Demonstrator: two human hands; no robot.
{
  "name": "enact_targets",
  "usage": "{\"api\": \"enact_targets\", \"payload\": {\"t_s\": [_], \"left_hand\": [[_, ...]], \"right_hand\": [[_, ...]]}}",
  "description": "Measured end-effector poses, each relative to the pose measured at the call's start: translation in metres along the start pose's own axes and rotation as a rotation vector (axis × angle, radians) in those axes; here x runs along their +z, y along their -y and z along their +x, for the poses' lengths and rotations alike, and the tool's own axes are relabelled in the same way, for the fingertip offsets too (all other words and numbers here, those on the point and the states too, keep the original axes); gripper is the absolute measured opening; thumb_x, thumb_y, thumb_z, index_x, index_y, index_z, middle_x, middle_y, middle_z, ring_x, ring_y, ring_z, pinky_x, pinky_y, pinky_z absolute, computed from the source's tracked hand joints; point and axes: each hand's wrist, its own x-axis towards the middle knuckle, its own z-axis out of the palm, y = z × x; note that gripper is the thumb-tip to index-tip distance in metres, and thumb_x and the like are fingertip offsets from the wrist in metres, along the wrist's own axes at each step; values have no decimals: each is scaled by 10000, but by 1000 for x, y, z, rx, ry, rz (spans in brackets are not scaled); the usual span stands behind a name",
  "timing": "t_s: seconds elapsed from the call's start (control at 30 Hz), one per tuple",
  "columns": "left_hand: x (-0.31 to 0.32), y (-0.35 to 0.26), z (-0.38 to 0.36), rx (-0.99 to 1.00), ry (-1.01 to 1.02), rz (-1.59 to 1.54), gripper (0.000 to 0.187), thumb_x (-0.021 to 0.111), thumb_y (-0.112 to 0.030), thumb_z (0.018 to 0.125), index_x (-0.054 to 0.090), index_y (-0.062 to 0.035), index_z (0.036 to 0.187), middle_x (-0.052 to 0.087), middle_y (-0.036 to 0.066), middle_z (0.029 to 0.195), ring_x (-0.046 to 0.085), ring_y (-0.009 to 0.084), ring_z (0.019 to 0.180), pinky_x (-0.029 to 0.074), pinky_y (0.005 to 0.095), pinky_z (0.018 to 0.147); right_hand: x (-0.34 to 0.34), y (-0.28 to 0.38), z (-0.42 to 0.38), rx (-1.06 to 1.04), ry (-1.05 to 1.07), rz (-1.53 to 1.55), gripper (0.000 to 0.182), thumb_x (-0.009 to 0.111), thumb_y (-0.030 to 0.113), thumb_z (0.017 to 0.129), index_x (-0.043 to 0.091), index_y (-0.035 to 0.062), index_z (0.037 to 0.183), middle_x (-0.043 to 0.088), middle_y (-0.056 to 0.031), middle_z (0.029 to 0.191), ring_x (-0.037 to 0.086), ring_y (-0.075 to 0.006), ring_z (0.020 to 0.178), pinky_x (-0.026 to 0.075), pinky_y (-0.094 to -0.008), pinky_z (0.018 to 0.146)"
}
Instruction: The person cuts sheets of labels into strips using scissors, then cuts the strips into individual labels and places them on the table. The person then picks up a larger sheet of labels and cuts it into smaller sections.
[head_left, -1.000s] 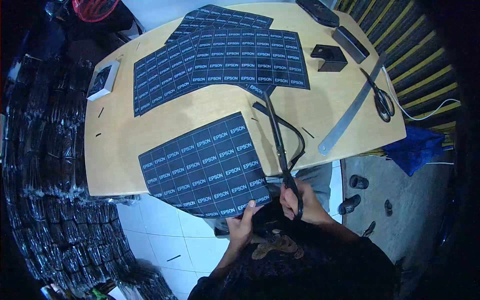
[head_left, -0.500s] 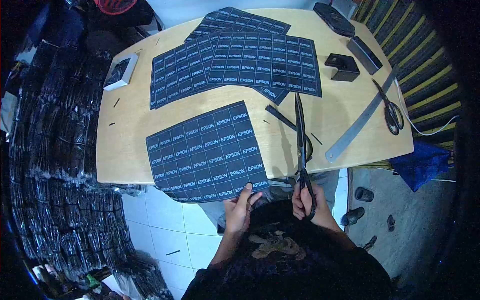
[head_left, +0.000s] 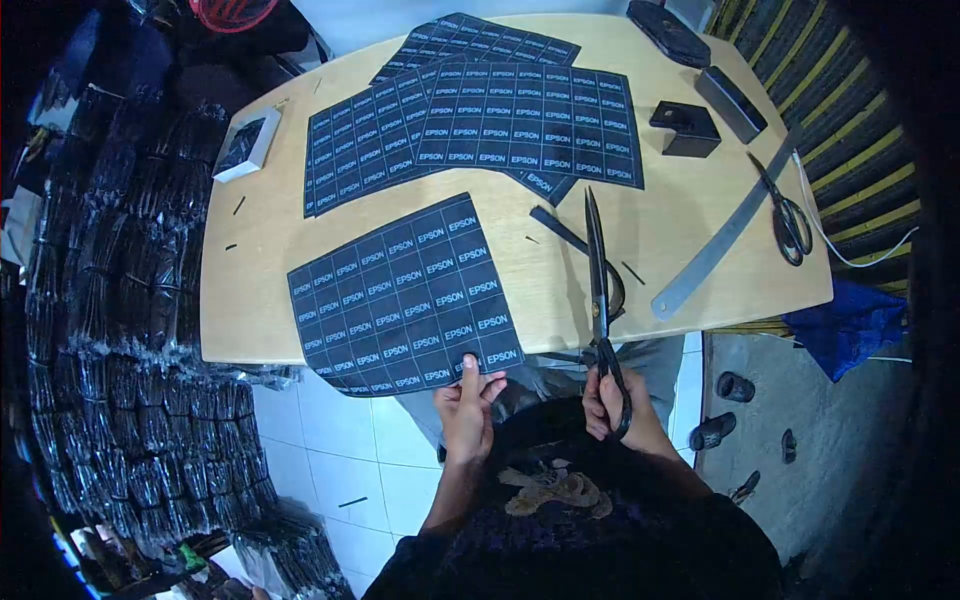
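A dark sheet (head_left: 400,300) printed with rows of EPSON labels hangs partly over the table's front edge. My left hand (head_left: 467,415) pinches its lower right edge, thumb on top. Long black scissors (head_left: 600,290) are in my right hand (head_left: 617,402), its fingers wrapped round the handles. Their blades point away from me over the table, to the right of the sheet, and look closed. A dark strip (head_left: 560,229) lies beside the blades, partly behind them. Farther back, overlapping printed sheets (head_left: 530,115) lie on the table.
On the wooden table (head_left: 260,310) are a metal ruler (head_left: 725,240), second scissors (head_left: 790,225), a black block (head_left: 685,130), a dark case (head_left: 668,35) and a small white box (head_left: 247,145). Bundles in plastic (head_left: 150,300) are stacked at the left. Slippers (head_left: 712,431) lie on the floor.
My left hand has moved a little to the left and up with the held sheet. The scissors in my right hand have shifted only slightly.
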Motion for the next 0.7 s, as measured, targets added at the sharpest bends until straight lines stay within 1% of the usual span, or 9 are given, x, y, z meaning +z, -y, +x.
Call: {"api": "enact_targets", "payload": {"t_s": [0.1, 0.17, 0.27, 0.33, 0.4, 0.43, 0.47, 0.53, 0.7], "left_hand": [[-1, -4, 0, -8, 22, 31, 289, 534, -253, 901, 604, 19, 834, 638, 108, 769, 628, 148, 684, 530, 249, 598], [-1, -7, -1, -5, 44, 69, 386, 471, -329, 924, 605, 12, 803, 643, 114, 772, 629, 154, 686, 524, 247, 594], [-6, -6, 4, -34, 23, -6, 445, 417, -380, 936, 595, 9, 814, 644, 111, 786, 631, 166, 690, 523, 252, 594], [-1, -12, 3, -43, 35, 0, 464, 395, -405, 938, 579, 9, 840, 644, 112, 803, 633, 170, 697, 519, 256, 594], [-2, -14, 2, -61, 50, 23, 469, 388, -417, 937, 569, 11, 872, 643, 115, 822, 634, 169, 703, 510, 263, 592], [-5, -14, 3, -71, 64, 56, 478, 385, -428, 935, 573, 9, 891, 644, 110, 831, 632, 167, 714, 500, 264, 590], [-5, -14, 2, -71, 65, 58, 478, 385, -428, 935, 573, 9, 891, 644, 110, 831, 632, 167, 714, 500, 264, 590], [-3, -17, -2, -93, 73, 38, 471, 381, -421, 937, 578, 6, 917, 646, 101, 844, 631, 167, 745, 500, 266, 595], [-4, -15, -10, -133, 186, 84, 452, 353, -384, 952, 531, 24, 1032, 637, 123, 905, 635, 175, 776, 533, 254, 604]], "right_hand": [[1, 1, -1, 16, -2, 2, 288, 492, 330, 909, 398, 67, 838, 368, 14, 584, 385, -71, 447, 337, -226, 404], [1, -1, 0, -6, 19, -81, 391, 461, 436, 899, 405, 51, 860, 367, 2, 595, 381, -81, 443, 341, -233, 406], [7, 1, 1, -17, 40, -110, 418, 476, 460, 884, 410, 48, 865, 346, 7, 582, 378, -79, 444, 337, -233, 407], [4, -5, 5, -37, 78, -64, 362, 502, 399, 892, 421, 47, 868, 405, -1, 597, 387, -76, 446, 333, -233, 402], [1, -7, 9, -60, 44, -394, 214, 562, 230, 880, 458, 43, 858, 509, -19, 664, 497, -94, 553, 415, -231, 526], [12, -2, 11, -151, -6, -382, 233, 618, 223, 841, 502, 21, 854, 578, -59, 717, 566, -112, 672, 449, -246, 616], [16, -3, 15, -151, -7, -380, 233, 618, 223, 841, 502, 21, 854, 578, -59, 717, 566, -112, 672, 449, -246, 616], [21, -3, 23, -313, -57, -734, 271, 669, 224, 798, 520, 5, 852, 588, -73, 716, 589, -129, 730, 462, -270, 655], [37, -19, 41, -387, -141, -683, 270, 696, 192, 769, 505, 15, 837, 549, -71, 637, 540, -142, 569, 431, -296, 535]]}}
